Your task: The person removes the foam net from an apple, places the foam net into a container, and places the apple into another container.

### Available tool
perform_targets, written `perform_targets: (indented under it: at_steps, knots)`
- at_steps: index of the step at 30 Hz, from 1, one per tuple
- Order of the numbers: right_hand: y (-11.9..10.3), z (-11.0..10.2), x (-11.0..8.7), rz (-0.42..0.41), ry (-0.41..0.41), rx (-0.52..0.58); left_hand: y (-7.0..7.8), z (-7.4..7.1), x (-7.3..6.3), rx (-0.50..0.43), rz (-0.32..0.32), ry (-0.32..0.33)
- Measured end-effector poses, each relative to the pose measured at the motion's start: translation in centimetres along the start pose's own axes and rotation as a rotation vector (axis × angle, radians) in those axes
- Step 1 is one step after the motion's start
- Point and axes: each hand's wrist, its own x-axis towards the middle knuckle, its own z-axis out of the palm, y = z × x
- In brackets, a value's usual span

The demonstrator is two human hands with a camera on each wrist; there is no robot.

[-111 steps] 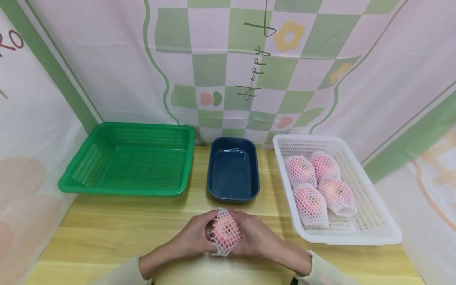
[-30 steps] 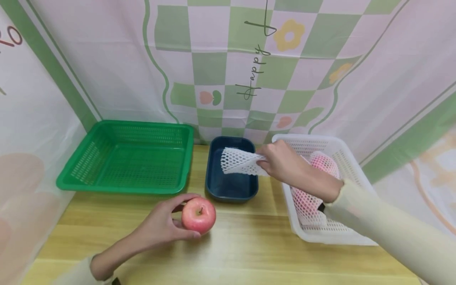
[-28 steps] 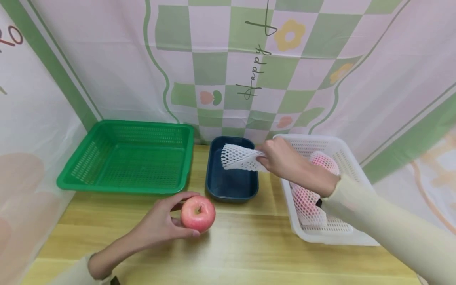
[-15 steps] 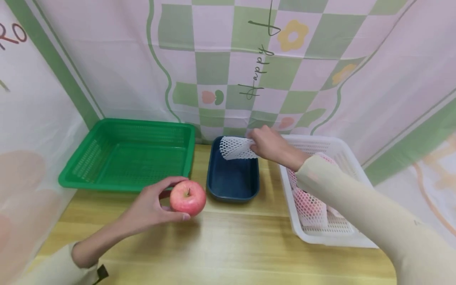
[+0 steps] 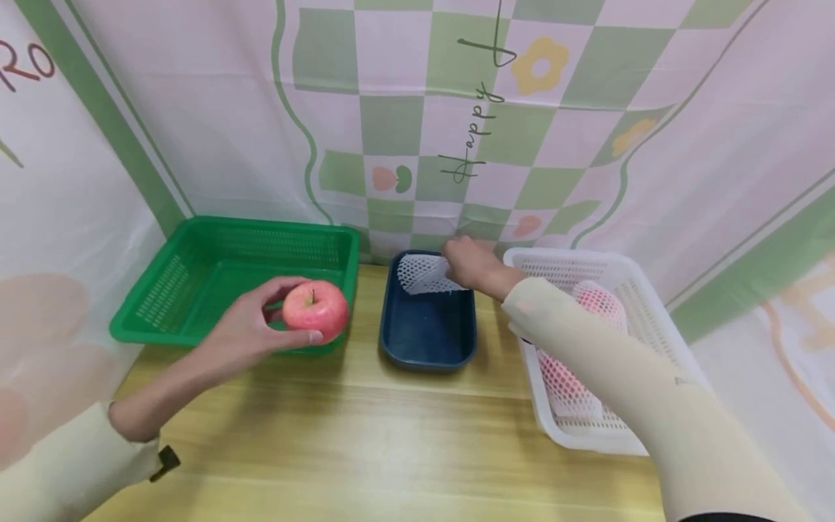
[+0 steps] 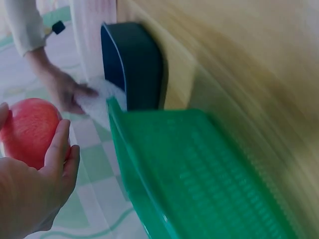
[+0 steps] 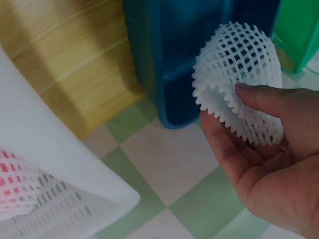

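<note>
My left hand (image 5: 251,322) grips a bare red apple (image 5: 316,312) above the front right part of the green basket (image 5: 235,225). In the left wrist view the apple (image 6: 32,132) sits between thumb and fingers. My right hand (image 5: 475,264) pinches a white foam net sleeve (image 5: 424,273) over the far end of the dark blue tray (image 5: 428,341). Seen from the right wrist, the thumb presses the net (image 7: 239,74) against the fingers, and nothing shows inside it. Whether the net touches the tray is unclear.
At the right stands a white basket (image 5: 544,428) holding several net-wrapped apples (image 5: 567,384), partly covered by my right sleeve. All three containers stand on a wooden table (image 5: 365,442), close to a printed curtain (image 5: 391,130) at the back.
Earlier both hands held the wrapped apple; by a second ago it was bare. Since then the apple has moved up and left to the green basket, and the net has moved farther back over the tray.
</note>
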Motion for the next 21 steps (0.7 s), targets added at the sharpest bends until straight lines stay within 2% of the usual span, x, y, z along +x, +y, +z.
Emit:
perform_targets:
  at_steps: [5,8,14,19,21]
  knots:
    - [0.1,0.7,0.2,-0.007,-0.039,-0.058,-0.3,-1.7,1.2,-0.054,-0.018,0.013]
    - [0.3,0.8,0.1,0.014,-0.053,-0.064,-0.4,-2.7,1.8,-0.056,-0.033,0.023]
    - [1.0,-0.5,-0.6,0.087,-0.068,-0.029,-0.7,-4.7,2.9,-0.076,-0.072,0.059]
    - [1.9,-1.7,-1.6,0.088,-0.026,-0.016,-1.3,-6.2,3.9,-0.196,-0.105,0.111]
    - [2.2,-2.2,-2.3,0.084,0.009,-0.015,-1.6,-6.8,4.3,-0.216,-0.122,0.136]
